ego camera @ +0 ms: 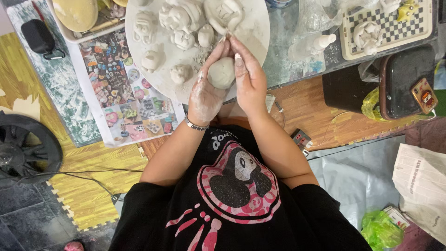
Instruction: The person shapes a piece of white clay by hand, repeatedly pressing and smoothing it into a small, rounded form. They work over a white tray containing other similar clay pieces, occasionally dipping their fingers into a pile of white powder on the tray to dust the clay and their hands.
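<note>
Both my hands cup a grey lump of clay [221, 73] at the near edge of a round white board [253, 32]. My left hand [207, 90], smeared with clay and wearing a wrist bracelet, wraps the lump from the left. My right hand [250, 76] presses it from the right, fingertips meeting above it. On the board lie several small unfired clay figures [179, 18].
A picture sheet of coloured models [125, 88] lies left of the board. A checkered board [395, 25] with clay pieces sits far right, beside a plastic squeeze bottle [311, 46]. A black fan [25, 148] stands on the floor at left. A dark box [404, 79] sits at right.
</note>
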